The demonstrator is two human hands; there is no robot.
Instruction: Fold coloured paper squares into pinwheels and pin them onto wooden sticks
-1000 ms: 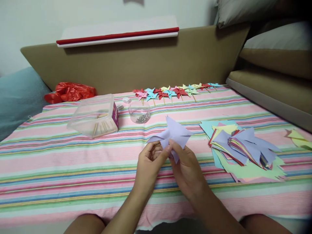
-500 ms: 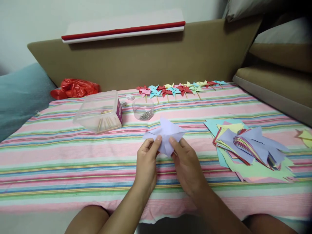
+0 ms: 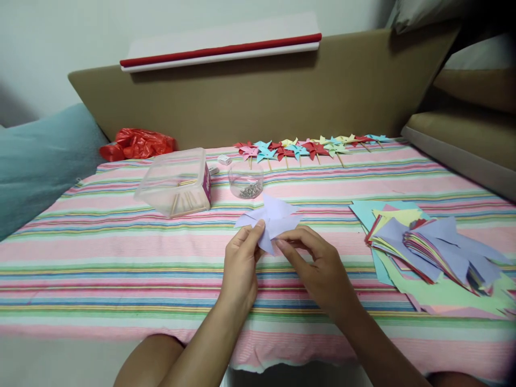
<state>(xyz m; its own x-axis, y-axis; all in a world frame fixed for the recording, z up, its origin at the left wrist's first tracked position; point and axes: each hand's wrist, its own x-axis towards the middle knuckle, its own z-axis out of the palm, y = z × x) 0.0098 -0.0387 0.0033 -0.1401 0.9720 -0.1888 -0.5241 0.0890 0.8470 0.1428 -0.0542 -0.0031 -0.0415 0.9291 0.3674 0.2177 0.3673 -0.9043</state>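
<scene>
A lilac cut paper square (image 3: 271, 217) is held just above the striped tablecloth (image 3: 121, 258), its flaps folded toward the middle. My left hand (image 3: 241, 267) pinches its near left edge between thumb and fingers. My right hand (image 3: 318, 266) pinches the near right edge, fingers curled. A small clear cup of metal pins (image 3: 245, 180) stands just beyond the paper. A clear plastic box of wooden sticks (image 3: 177, 183) lies on its side to the left of the cup.
A stack of coloured cut paper squares (image 3: 435, 250) lies at the right. A row of finished paper pinwheels (image 3: 306, 148) lines the far edge by the brown headboard (image 3: 282, 97). A red plastic bag (image 3: 139, 144) and a teal pillow (image 3: 36, 161) sit at left.
The lilac paper has dropped lower toward the cloth and my right fingers have shifted along its near edge. The view has swung left, so everything sits further right in the picture.
</scene>
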